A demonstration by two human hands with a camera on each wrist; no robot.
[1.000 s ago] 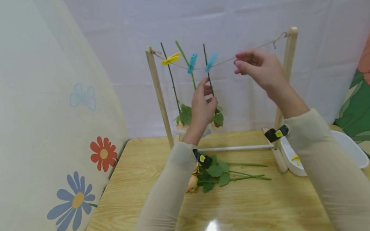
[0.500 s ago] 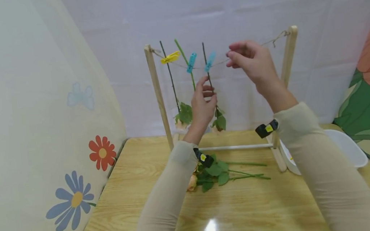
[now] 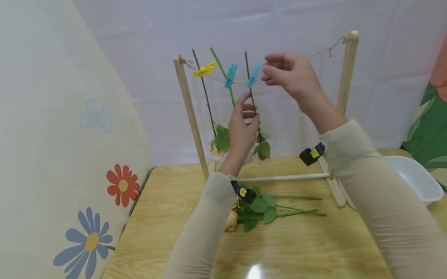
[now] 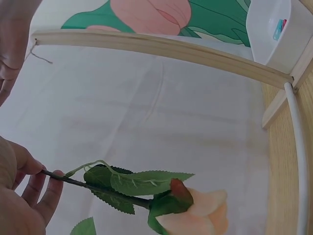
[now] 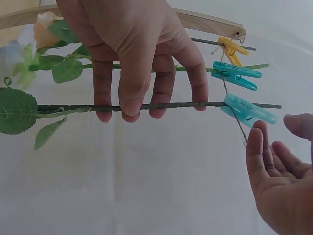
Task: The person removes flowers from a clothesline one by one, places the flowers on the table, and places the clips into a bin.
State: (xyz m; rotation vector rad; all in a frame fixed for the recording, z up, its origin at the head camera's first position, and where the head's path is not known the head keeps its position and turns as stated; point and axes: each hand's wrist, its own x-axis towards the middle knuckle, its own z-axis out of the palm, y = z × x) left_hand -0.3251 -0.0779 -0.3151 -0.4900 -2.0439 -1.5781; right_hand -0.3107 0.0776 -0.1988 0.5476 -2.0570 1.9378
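My left hand (image 3: pixel 242 129) pinches the dark stem of an artificial rose (image 4: pixel 200 210) that hangs head down, its peach bloom and green leaves below the fingers. A light blue clothespin (image 5: pixel 249 110) clips this stem to a thin twine (image 5: pixel 239 128). Just to the right of that clothespin is my right hand (image 3: pixel 291 77), holding nothing, its fingers loosely bent and the fingertips close to the clip. Farther left along the twine, a teal clothespin (image 3: pixel 230 76) holds a bright green stem and a yellow clothespin (image 3: pixel 205 69) a dark one.
A wooden frame (image 3: pixel 345 73) carries the twine, with a white bar (image 3: pixel 285 178) low between its posts. On the table lie several roses (image 3: pixel 260 209) with green stems. At right stands a white tray (image 3: pixel 419 176); small clothespins (image 4: pixel 279 29) show inside it.
My right hand has moved left along the twine to the light blue clothespin. The left hand has stayed on the stem; the hanging rose has swung slightly.
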